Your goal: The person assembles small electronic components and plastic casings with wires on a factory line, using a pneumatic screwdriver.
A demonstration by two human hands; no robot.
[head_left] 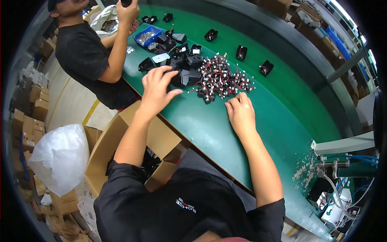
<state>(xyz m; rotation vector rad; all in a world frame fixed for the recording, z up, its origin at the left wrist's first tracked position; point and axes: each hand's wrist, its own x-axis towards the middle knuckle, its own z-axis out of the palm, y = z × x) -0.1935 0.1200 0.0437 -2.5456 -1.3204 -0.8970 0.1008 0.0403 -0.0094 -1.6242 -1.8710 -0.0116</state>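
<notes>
My left hand (156,90) hovers over the near edge of the green table, thumb and fingers spread, holding nothing. Just beyond it lie black plastic housings (188,76), heaped close together. My right hand (242,115) is lower on the tabletop, at the near side of a pile of small black parts with red and black wires and white connectors (219,74). Its fingers curl toward the thumb; whatever they may hold is hidden. One black wired part (207,97) sits at the pile's near edge, between my hands.
A co-worker (88,56) stands at the left with raised hands, near a blue bin (147,36) of small metal pieces. Several black units (241,53) lie on the green belt. An open cardboard box (100,161) is beside me. A machine with hoses (334,173) stands right.
</notes>
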